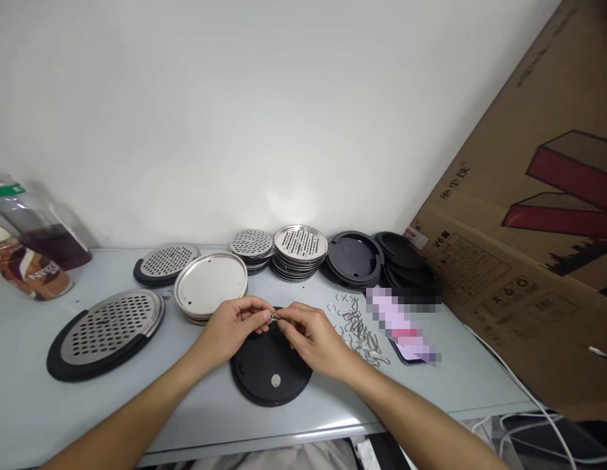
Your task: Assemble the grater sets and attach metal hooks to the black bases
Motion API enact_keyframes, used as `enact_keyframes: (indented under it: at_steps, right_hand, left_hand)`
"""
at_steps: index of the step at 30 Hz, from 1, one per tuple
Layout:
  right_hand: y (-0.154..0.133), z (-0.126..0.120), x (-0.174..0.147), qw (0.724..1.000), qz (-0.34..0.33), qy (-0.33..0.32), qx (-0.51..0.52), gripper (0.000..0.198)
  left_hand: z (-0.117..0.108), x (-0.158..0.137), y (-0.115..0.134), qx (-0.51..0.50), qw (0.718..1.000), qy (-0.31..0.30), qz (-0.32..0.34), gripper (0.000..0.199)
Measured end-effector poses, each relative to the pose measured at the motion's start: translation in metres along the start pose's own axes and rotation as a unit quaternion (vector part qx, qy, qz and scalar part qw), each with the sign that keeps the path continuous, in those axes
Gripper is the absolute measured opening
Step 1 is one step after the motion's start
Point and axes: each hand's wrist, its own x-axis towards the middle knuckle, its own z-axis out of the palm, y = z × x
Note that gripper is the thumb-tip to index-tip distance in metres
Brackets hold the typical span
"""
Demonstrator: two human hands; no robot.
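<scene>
Pinching a small metal ring (275,317) between them, the left hand (233,326) and right hand (311,335) meet fingertip to fingertip just above a black round disc (270,372) lying on the grey table (24,391); the ring is too small to make out in detail. Just right of the hands lies a loose heap of metal rings (358,329), beside a blurred-out flat object (404,325). Farther back sit a stack of plain metal plates (210,284), stacked perforated discs (300,250) and black discs (353,258), while a dark-liquid bottle (27,225) is cut off at the left edge.
</scene>
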Motion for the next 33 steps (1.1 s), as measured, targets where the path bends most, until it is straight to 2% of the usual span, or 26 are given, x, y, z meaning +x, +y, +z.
enact_keyframes:
  at_steps: [6,11,15,20,23,27,33]
  right_hand:
    - [0.007,0.003,0.000,0.986,0.090,-0.040,0.134,0.022]
    - [0.013,0.003,0.002,0.936,0.182,-0.096,0.287,0.032]
    - [0.013,0.000,0.004,0.901,0.214,-0.099,0.365,0.040]
    - [0.015,-0.001,0.006,0.887,0.233,-0.097,0.388,0.040]
    - [0.016,0.000,0.007,0.874,0.250,-0.107,0.402,0.039]
    - [0.016,0.000,0.007,0.866,0.267,-0.092,0.413,0.040]
    - [0.017,-0.001,0.007,0.888,0.254,-0.066,0.377,0.039]
  left_hand:
    - [0.000,0.000,-0.001,0.011,1.000,-0.010,0.009,0.025]
    - [-0.003,0.001,-0.006,-0.019,0.999,-0.039,0.001,0.030]
    - [-0.004,0.000,-0.004,-0.056,0.996,-0.050,-0.037,0.030]
    - [-0.005,-0.002,-0.002,-0.151,0.980,-0.074,-0.102,0.031]
    - [-0.005,0.000,-0.005,-0.171,0.976,-0.072,-0.117,0.031]
    - [-0.003,0.002,-0.009,-0.159,0.982,-0.049,-0.085,0.029]
    - [-0.004,0.000,-0.008,-0.132,0.991,-0.019,-0.031,0.024]
